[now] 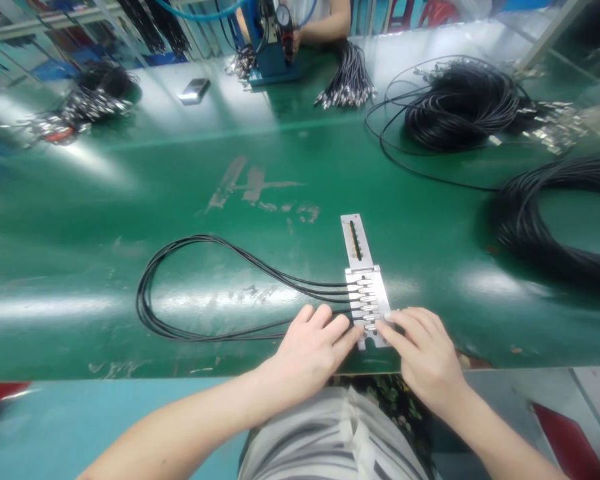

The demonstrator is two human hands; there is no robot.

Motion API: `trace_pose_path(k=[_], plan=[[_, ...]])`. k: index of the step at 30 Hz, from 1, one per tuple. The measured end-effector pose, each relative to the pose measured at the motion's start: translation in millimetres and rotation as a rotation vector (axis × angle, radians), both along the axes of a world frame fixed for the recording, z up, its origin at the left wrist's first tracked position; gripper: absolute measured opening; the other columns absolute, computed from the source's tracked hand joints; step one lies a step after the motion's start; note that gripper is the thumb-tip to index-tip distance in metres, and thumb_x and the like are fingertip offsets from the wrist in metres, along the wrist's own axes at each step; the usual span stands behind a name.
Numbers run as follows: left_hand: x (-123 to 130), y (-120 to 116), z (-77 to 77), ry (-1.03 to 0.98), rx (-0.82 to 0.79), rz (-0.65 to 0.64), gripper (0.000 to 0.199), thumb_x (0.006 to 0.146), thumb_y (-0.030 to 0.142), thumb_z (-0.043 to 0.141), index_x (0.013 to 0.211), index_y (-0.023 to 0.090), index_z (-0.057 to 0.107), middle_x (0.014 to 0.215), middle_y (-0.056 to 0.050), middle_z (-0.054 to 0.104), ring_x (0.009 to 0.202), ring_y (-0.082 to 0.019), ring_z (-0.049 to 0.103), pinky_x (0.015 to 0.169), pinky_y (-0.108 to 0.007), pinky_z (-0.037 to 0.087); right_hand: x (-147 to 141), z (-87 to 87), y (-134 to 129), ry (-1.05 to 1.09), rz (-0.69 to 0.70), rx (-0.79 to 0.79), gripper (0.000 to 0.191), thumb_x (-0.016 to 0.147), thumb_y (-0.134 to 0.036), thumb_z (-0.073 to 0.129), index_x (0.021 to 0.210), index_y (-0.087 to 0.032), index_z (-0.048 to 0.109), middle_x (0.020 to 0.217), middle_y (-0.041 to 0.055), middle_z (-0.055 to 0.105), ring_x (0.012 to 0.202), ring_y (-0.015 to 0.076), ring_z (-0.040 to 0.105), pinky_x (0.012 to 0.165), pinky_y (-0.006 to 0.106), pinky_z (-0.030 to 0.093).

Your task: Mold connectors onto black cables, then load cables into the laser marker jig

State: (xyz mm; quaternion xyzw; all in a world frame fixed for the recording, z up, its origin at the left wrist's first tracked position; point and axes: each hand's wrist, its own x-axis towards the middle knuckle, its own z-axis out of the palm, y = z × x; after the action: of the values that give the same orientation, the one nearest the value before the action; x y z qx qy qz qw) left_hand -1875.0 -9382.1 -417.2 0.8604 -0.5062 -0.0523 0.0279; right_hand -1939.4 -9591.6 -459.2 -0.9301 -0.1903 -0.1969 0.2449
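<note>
A hinged metal fixture plate (381,293) lies on the green table near its front edge, its slotted lid (349,248) folded open and away from me. Several silver cable connectors (365,291) sit side by side across the plate. Their black cables (147,287) run out leftward and bend back in one long loop. At the plate's near end, my left hand (316,347) is closed on the nearest cable beside its connector. From the other side my right hand (426,353) pinches at the tip of that connector, thumb and index finger touching it.
Coils of black cable (525,227) lie to the right, with a larger bundle (460,107) behind. A co-worker's arm (327,27) is at a blue press (275,67). More cable ends (347,83), a small metallic box (194,91) and a connector pile (63,123) lie across the back.
</note>
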Motion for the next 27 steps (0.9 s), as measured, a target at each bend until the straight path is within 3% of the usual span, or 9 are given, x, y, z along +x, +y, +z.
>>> trace_pose_path(k=[4,7,11,18,23,25,27], plan=[[2.6,-2.7,3.5,0.025,-0.033,-0.005,0.031,0.087,0.024,0.040,0.118,0.021,0.046,0.112,-0.008,0.051,0.092,-0.021,0.041,0.072,-0.035,0.032,4.7,3.4,-3.8,0.070,-0.019,0.044,0.043,0.080,0.000,0.033,0.111,-0.018,0.057,0.107,0.0106,0.053,0.097,0.0225,0.049,0.080,0.041,0.043],[10.2,-8.1,7.3,0.035,-0.078,-0.002,0.038,0.087,0.038,0.042,0.121,0.020,0.044,0.124,-0.006,0.047,0.101,-0.022,0.040,0.079,-0.036,0.033,12.0,7.6,-4.8,0.092,-0.068,-0.115,0.046,0.081,0.000,0.032,0.119,-0.016,0.053,0.112,0.0139,0.049,0.095,0.0236,0.049,0.077,0.040,0.043],[23.5,-16.4,8.7,-0.004,-0.078,-0.002,0.059,0.083,0.054,0.039,0.128,0.017,0.038,0.132,-0.008,0.043,0.109,-0.024,0.038,0.084,-0.037,0.033,20.0,15.9,-0.8,0.084,-0.083,-0.365,0.049,0.072,0.003,0.037,0.114,-0.013,0.057,0.113,0.0150,0.052,0.093,0.0268,0.048,0.072,0.040,0.042],[34.2,-23.0,-3.8,-0.069,-0.059,-0.062,0.067,0.080,0.063,0.032,0.128,0.016,0.039,0.133,-0.011,0.042,0.117,-0.024,0.036,0.089,-0.041,0.032,17.0,21.0,10.1,0.043,-0.101,-0.533,0.044,0.070,-0.001,0.044,0.111,-0.011,0.058,0.105,0.0139,0.057,0.084,0.0257,0.049,0.069,0.039,0.040],[30.1,-22.5,-4.4,-0.098,-0.055,-0.039,0.070,0.078,0.064,0.035,0.129,0.016,0.038,0.136,-0.011,0.039,0.121,-0.025,0.033,0.093,-0.044,0.031,36.9,29.9,-4.3,0.152,-0.019,-0.405,0.033,0.073,-0.004,0.046,0.095,-0.019,0.064,0.089,0.0069,0.059,0.074,0.0203,0.052,0.063,0.032,0.041],[28.4,-22.4,-2.5,-0.109,-0.054,-0.051,0.071,0.079,0.064,0.033,0.130,0.015,0.036,0.136,-0.010,0.039,0.122,-0.024,0.032,0.094,-0.045,0.030,61.3,35.1,-13.0,0.236,-0.010,-0.285,0.031,0.077,-0.005,0.041,0.088,-0.022,0.064,0.088,0.0042,0.059,0.075,0.0175,0.053,0.065,0.029,0.042],[27.3,-22.7,-0.5,-0.116,-0.061,-0.063,0.071,0.080,0.065,0.028,0.130,0.014,0.036,0.136,-0.010,0.040,0.122,-0.023,0.033,0.095,-0.046,0.030,94.1,40.1,-15.8,0.282,-0.075,-0.175,0.032,0.081,-0.007,0.037,0.095,-0.021,0.063,0.092,0.0044,0.059,0.082,0.0169,0.055,0.070,0.028,0.043]])
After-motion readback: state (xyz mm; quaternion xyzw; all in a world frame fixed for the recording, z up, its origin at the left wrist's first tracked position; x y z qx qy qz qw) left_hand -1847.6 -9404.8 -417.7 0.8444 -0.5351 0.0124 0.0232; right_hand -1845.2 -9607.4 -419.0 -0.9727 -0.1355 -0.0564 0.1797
